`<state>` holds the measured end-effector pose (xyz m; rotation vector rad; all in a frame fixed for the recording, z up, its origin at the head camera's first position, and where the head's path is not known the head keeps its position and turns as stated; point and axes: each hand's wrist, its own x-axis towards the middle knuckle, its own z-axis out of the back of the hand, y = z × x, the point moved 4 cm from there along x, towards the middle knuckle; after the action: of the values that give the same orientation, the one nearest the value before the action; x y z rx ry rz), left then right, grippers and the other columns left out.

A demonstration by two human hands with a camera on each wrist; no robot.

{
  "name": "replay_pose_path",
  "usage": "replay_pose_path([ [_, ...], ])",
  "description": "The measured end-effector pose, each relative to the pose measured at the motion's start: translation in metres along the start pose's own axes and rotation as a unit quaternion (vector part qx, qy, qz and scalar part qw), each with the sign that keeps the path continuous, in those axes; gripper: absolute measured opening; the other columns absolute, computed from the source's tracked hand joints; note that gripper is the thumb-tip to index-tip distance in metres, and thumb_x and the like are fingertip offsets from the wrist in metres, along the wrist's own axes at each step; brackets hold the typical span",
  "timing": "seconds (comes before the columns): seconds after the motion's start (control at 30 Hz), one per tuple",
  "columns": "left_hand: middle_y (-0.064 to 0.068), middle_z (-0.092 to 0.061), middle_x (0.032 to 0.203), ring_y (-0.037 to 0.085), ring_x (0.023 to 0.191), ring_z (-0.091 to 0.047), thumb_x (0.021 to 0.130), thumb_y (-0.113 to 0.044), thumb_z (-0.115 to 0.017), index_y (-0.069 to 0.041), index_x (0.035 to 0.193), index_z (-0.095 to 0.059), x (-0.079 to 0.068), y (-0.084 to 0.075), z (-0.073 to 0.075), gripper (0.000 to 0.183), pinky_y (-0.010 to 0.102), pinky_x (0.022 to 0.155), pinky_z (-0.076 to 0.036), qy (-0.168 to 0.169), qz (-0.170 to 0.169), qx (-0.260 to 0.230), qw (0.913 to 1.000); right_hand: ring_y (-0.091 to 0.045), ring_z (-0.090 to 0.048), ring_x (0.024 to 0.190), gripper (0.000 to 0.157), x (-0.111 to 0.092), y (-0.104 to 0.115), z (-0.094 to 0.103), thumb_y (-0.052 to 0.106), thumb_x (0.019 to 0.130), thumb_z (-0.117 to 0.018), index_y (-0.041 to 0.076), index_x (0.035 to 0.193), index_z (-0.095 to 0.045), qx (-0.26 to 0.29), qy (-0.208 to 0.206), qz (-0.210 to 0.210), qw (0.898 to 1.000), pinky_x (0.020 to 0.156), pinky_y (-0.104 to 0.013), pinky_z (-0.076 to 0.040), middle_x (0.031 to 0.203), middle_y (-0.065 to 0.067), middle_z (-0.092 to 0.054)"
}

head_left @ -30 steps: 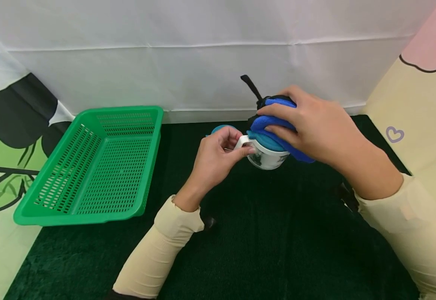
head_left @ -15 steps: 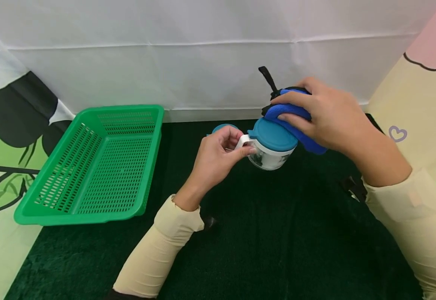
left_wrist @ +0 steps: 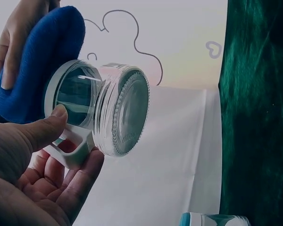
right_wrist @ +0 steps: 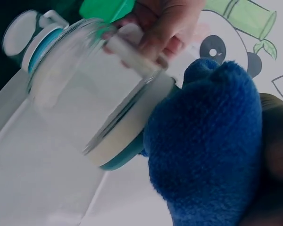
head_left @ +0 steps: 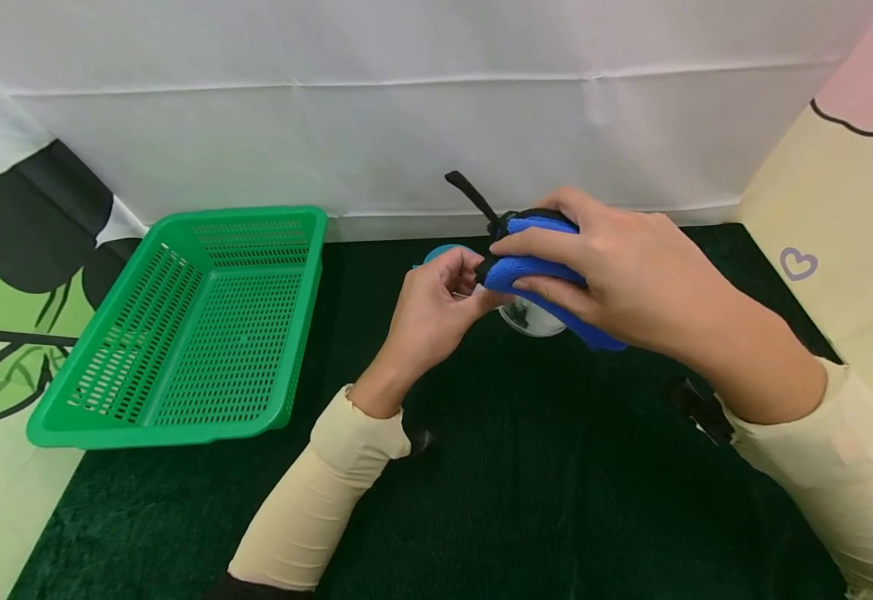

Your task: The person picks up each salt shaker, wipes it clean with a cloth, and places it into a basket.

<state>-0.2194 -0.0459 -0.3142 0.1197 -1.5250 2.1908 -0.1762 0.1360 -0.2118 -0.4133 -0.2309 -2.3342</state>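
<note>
My left hand [head_left: 436,308] pinches the white handle [left_wrist: 78,153] of a clear glass jar [left_wrist: 127,113], thumb on top and fingers beneath. The jar is held up off the table, its ridged base facing the left wrist camera. A folded blue cloth [head_left: 534,271] with black trim and a black loop is gripped by my right hand [head_left: 624,267]. It lies over the jar's teal lid, hiding that lid in the head view; an edge of the lid [right_wrist: 125,157] shows in the right wrist view, close against the cloth [right_wrist: 207,141].
Behind my left hand stands a second jar with a teal lid [head_left: 447,252], mostly hidden in the head view. A green perforated basket [head_left: 309,308] sits at the left on the dark green table cover [head_left: 526,467]. A white curtain [head_left: 406,150] closes off the back.
My right hand with the cloth moves right, baring the teal lid half a second ago, then returns left and down over it. My left hand keeps the jar nearly still.
</note>
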Motion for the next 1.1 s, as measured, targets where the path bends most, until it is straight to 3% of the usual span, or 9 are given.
replay_pose_path([
  [0.13, -0.001, -0.072, 0.093, 0.013, 0.086, -0.067, 0.094, -0.019, -0.080, -0.009, 0.102, -0.067, -0.001, -0.003, 0.000, 0.018, 0.033, 0.076, -0.056, -0.002, -0.005, -0.012, 0.9999, -0.041, -0.071, 0.096, 0.037, 0.001, -0.011, -0.002, 0.033, 0.099, -0.072, 0.025, 0.135, -0.066, -0.015, 0.002, -0.027, 1.000, 0.074, -0.057, -0.060, 0.131, -0.022, -0.058],
  [0.4, -0.001, -0.071, 0.095, 0.014, 0.086, -0.067, 0.093, -0.019, -0.080, -0.009, 0.104, -0.067, -0.001, -0.004, -0.002, 0.020, 0.033, 0.077, -0.057, 0.000, -0.001, -0.022, 0.9998, -0.054, -0.062, 0.106, 0.039, 0.001, -0.061, -0.010, 0.039, 0.105, -0.061, 0.028, 0.143, -0.059, 0.004, 0.039, -0.135, 0.990, 0.083, -0.070, -0.053, 0.139, -0.025, -0.050],
  [0.57, -0.001, -0.071, 0.097, 0.014, 0.087, -0.066, 0.094, -0.020, -0.080, -0.008, 0.105, -0.067, 0.001, -0.005, -0.003, 0.021, 0.033, 0.078, -0.058, 0.004, -0.002, -0.024, 0.9997, -0.057, -0.060, 0.106, 0.042, 0.001, -0.080, -0.009, 0.042, 0.105, -0.059, 0.027, 0.144, -0.059, -0.004, 0.036, -0.161, 0.986, 0.084, -0.073, -0.051, 0.138, -0.028, -0.050],
  [0.7, -0.001, -0.070, 0.097, 0.014, 0.087, -0.066, 0.094, -0.020, -0.080, -0.008, 0.104, -0.067, 0.002, -0.006, -0.004, 0.021, 0.033, 0.077, -0.057, 0.006, 0.001, -0.026, 0.9996, -0.054, -0.059, 0.109, 0.041, 0.001, -0.073, -0.005, 0.040, 0.104, -0.061, 0.026, 0.143, -0.060, 0.001, 0.038, -0.140, 0.989, 0.085, -0.072, -0.051, 0.136, -0.027, -0.052],
  [0.97, 0.000, -0.070, 0.095, 0.015, 0.085, -0.066, 0.094, -0.018, -0.079, -0.008, 0.103, -0.066, 0.003, -0.007, -0.004, 0.019, 0.034, 0.073, -0.056, 0.010, 0.003, -0.031, 0.9995, -0.045, -0.066, 0.104, 0.036, 0.001, -0.029, 0.006, 0.034, 0.102, -0.067, 0.027, 0.137, -0.065, 0.024, 0.027, -0.053, 0.998, 0.082, -0.065, -0.056, 0.131, -0.020, -0.058],
  [1.1, 0.000, -0.070, 0.095, 0.013, 0.086, -0.067, 0.095, -0.019, -0.078, -0.009, 0.102, -0.066, 0.003, -0.008, -0.003, 0.018, 0.032, 0.075, -0.057, 0.010, -0.002, -0.022, 0.9997, -0.042, -0.070, 0.097, 0.037, 0.000, -0.014, 0.008, 0.033, 0.100, -0.070, 0.027, 0.136, -0.066, 0.011, 0.013, -0.027, 1.000, 0.077, -0.061, -0.059, 0.131, -0.020, -0.057],
])
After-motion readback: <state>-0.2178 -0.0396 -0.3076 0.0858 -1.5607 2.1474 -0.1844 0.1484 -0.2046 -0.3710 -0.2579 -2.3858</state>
